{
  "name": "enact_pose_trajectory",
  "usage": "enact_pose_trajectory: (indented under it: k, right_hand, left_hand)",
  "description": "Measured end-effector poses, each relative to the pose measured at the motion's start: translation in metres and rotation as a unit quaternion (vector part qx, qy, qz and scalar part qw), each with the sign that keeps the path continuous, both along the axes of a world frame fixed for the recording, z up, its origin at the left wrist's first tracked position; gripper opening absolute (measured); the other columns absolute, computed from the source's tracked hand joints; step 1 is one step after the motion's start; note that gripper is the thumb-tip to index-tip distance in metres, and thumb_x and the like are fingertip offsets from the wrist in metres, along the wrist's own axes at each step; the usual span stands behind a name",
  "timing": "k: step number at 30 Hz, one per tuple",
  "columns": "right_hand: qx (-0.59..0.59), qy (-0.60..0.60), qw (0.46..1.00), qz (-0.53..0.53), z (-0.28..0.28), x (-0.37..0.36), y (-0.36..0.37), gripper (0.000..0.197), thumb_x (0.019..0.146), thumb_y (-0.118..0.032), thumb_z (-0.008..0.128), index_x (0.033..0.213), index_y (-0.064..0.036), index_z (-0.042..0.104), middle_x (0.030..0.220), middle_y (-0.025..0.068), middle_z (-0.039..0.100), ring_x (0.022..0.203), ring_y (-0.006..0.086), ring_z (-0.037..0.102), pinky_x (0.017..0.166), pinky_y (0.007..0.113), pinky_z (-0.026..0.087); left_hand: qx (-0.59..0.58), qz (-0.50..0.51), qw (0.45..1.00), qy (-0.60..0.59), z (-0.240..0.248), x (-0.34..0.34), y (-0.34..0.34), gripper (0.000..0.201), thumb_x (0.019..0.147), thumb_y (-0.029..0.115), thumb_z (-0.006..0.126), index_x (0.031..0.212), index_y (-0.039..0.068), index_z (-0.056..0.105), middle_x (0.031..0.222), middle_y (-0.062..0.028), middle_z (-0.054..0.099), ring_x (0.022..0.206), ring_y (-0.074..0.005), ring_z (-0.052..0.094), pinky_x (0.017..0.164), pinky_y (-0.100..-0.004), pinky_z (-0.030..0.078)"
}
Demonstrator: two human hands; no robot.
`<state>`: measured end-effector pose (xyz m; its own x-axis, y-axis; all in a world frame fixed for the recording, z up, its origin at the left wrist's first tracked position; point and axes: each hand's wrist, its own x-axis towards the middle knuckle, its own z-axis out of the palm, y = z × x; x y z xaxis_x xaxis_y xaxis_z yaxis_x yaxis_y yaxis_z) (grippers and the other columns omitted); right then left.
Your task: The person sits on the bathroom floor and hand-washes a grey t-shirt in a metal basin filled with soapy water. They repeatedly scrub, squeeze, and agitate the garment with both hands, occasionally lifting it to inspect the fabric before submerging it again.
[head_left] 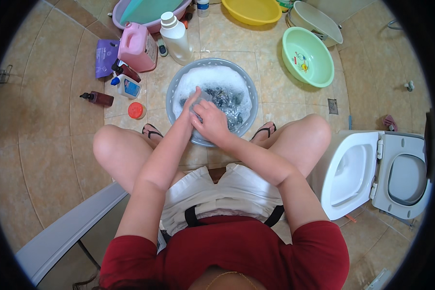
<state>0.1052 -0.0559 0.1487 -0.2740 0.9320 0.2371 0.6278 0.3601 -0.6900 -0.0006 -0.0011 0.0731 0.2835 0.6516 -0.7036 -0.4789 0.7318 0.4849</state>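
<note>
A grey-blue basin (171, 79) stands on the floor between my feet, holding white suds (210, 77) and dark wet fabric (227, 99). Above its near left part, my left hand (187, 110) has a small wet grey cloth (199, 100) against its palm, the thumb pointing up. My right hand (211, 121) is closed over the same cloth with bent fingers, pressing it against the left hand. Part of the cloth is hidden between the two hands, and most of the left fingers are out of sight.
Left of the basin are a white bottle (176, 43), a pink jug (136, 48), a purple pouch (106, 58), smaller bottles (129, 87) and a red-lidded jar (136, 110). A green basin (308, 58) and yellow basin (251, 12) lie beyond. At right is a toilet (348, 169).
</note>
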Motion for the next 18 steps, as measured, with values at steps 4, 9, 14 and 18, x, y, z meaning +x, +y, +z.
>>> enact_pose_trajectory:
  k: [4,9,14,18]
  right_hand:
    - [0.016,0.028,0.999,-0.035,-0.012,0.006,0.009,0.012,0.079,-0.018,0.056,0.080,-0.0064,0.057,0.077,0.0103,0.055,0.072,0.0309,0.057,0.060,0.041,0.046]
    - [-0.073,0.038,0.991,-0.108,-0.031,0.024,0.035,0.023,0.084,-0.025,0.049,0.085,-0.0055,0.061,0.084,0.0163,0.059,0.072,0.0369,0.058,0.066,0.046,0.046]
    - [-0.164,0.002,0.973,-0.161,-0.073,0.058,0.055,0.029,0.087,-0.029,0.046,0.089,-0.0032,0.058,0.089,0.0210,0.059,0.079,0.0398,0.057,0.069,0.048,0.045]
    - [-0.111,-0.148,0.975,-0.125,-0.092,0.064,0.034,0.027,0.088,-0.029,0.048,0.092,-0.0033,0.055,0.094,0.0216,0.058,0.084,0.0376,0.057,0.070,0.046,0.045]
  left_hand:
    - [0.021,0.001,0.999,-0.029,-0.004,0.007,-0.003,0.044,0.089,0.047,0.048,0.098,0.005,0.057,0.090,-0.0103,0.058,0.084,-0.0210,0.059,0.067,-0.0354,0.049]
    - [0.034,0.013,0.996,0.078,0.039,0.030,-0.016,0.034,0.092,0.034,0.044,0.100,0.004,0.059,0.094,-0.0073,0.061,0.081,-0.0173,0.058,0.067,-0.0328,0.049]
    - [0.204,-0.052,0.929,0.305,0.001,0.025,-0.006,0.029,0.087,0.027,0.051,0.089,0.000,0.064,0.085,-0.0109,0.065,0.083,-0.0229,0.061,0.073,-0.0342,0.046]
    - [0.306,-0.138,0.795,0.506,-0.027,0.011,-0.004,0.025,0.082,0.023,0.056,0.082,0.000,0.064,0.082,-0.0182,0.064,0.082,-0.0307,0.062,0.076,-0.0366,0.046]
